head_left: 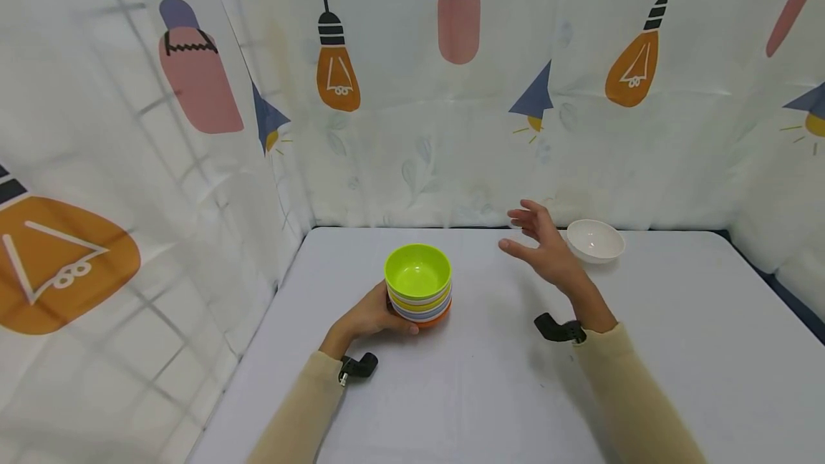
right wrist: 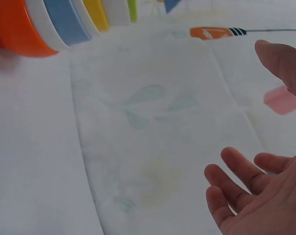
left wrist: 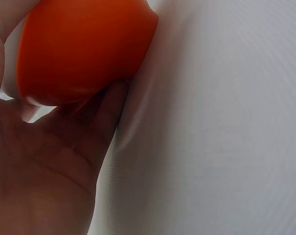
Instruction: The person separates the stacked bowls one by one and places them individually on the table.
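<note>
Left of center on the white tabletop (head_left: pixel 470 399), a stack of bowls (head_left: pixel 419 274) stands upright, lime green bowl (head_left: pixel 417 271) on top. The person's left hand (head_left: pixel 374 313) has hold of it low down, curled around the left side with the thumb along the near side. From the head view the orange bowl (left wrist: pixel 84 49) at the bottom is just a sliver, but the left wrist cam gets its wall up close, with a digit tucked against its foot. The right wrist cam shows the stack side-on, so you get the color order: orange, white, blue, white, yellow, white, green.

Right hand (head_left: pixel 548 249) is holding nothing, fingers loosely spread, raised off the table well apart from the stack. Just past it sits a white bowl (head_left: pixel 596 242), upright near the far edge; only the head view catches that one.

Roomwise, a wide stretch of tabletop runs between the stack and the right hand, and more toward the right edge. Left edge is closer to the stack. Beyond the far edge hangs a lamp-print curtain (head_left: pixel 399 156), pretty much right behind the white bowl.
</note>
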Motion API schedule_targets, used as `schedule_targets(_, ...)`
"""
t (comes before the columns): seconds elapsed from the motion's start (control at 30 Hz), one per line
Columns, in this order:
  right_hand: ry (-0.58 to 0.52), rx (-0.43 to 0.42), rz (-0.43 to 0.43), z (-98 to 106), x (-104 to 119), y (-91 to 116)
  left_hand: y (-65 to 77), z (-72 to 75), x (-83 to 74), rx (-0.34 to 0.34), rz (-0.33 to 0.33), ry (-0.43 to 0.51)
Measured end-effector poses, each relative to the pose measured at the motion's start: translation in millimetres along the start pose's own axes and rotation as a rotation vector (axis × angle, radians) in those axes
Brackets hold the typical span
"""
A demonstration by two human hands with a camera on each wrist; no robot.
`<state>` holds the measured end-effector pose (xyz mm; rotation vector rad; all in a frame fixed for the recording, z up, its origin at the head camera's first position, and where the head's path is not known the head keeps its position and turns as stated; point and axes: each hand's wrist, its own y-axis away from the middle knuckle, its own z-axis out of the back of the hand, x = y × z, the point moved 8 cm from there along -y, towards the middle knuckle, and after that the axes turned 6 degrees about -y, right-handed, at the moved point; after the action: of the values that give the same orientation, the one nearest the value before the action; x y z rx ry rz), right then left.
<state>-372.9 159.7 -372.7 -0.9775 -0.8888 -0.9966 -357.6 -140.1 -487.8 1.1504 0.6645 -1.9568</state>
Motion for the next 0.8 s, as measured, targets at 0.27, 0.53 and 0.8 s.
schedule_targets(0.27, 0.003, 0.122, 0.075, -69.1, 4.6, 3.5, 0.3, 0.7, 0.2, -0.002, 0.016, 0.003)
schedule_targets(0.53, -0.016, 0.193, 0.07, -113.4, 2.6, 11.7, 1.7, -0.4, 0.4, -0.005, 0.032, 0.002)
schedule_targets(0.8, -0.046, 0.225, 0.022, -136.3, -0.1, 15.6, 1.1, 1.1, 1.5, -0.01, 0.025, -0.013)
